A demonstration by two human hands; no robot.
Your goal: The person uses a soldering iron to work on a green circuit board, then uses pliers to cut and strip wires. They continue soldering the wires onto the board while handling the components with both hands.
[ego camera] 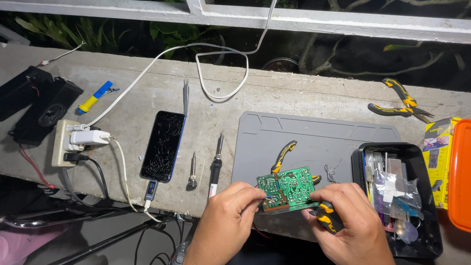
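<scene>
A green circuit board sits between the person's two hands, raised just above the near edge of a grey mat, solder side up. The left hand pinches the board's lower left corner, thumb and fingertips closed on it near a bit of blue and red wire. The right hand grips the board's right edge with its fingertips while also closing around yellow-and-black cutters, whose handle shows under the palm. Another yellow-handled tool lies on the mat just behind the board, partly hidden by it, and a small tangle of thin wire rests on the mat to the right. Beside the mat on the right stands an open black box full of small parts and plastic bags, and past it an orange case with a yellow package against it. A pair of yellow-and-black pliers lies farther back on the concrete ledge. Left of the mat lie a soldering iron, a short bit, tweezers and a phone with a cracked screen. Farther left are a power strip with a white charger, a blue-and-yellow tool and a black speaker.
</scene>
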